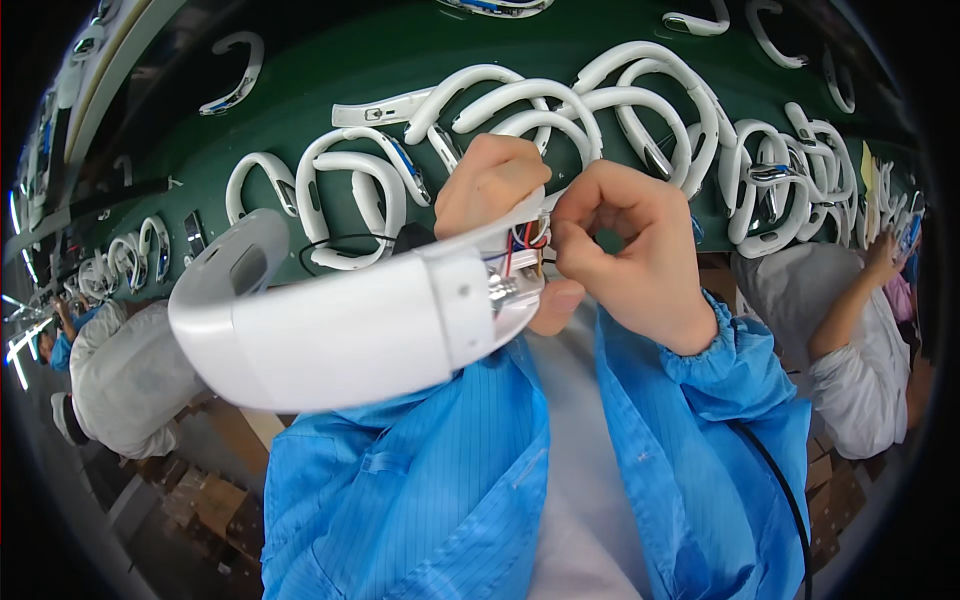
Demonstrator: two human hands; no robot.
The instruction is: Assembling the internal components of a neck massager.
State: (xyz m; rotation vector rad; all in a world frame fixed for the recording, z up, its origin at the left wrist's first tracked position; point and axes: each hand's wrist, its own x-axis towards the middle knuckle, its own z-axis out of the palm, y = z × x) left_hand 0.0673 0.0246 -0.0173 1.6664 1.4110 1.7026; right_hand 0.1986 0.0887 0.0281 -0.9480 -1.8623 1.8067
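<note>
A white curved plastic device (345, 330), shaped like a neckband, is held up in front of my chest, its wide part toward the left. Its right end is open, showing red, blue and dark wires (520, 242) and a shiny metal part (503, 290). My left hand (490, 185) is closed round this open end, with fingers behind and the thumb below. Beside the wires, my right hand (640, 250) has thumb and forefinger pinched together at the edge of the opening. Whatever lies between those fingertips is too small to make out.
Several white curved neckbands (375, 200) lie on the green table (300, 95) beyond my hands, with a denser pile (780, 185) at the right. Co-workers sit on both sides, one with a forearm (850, 300) reaching to the table. Cardboard boxes (215, 505) stand low at left.
</note>
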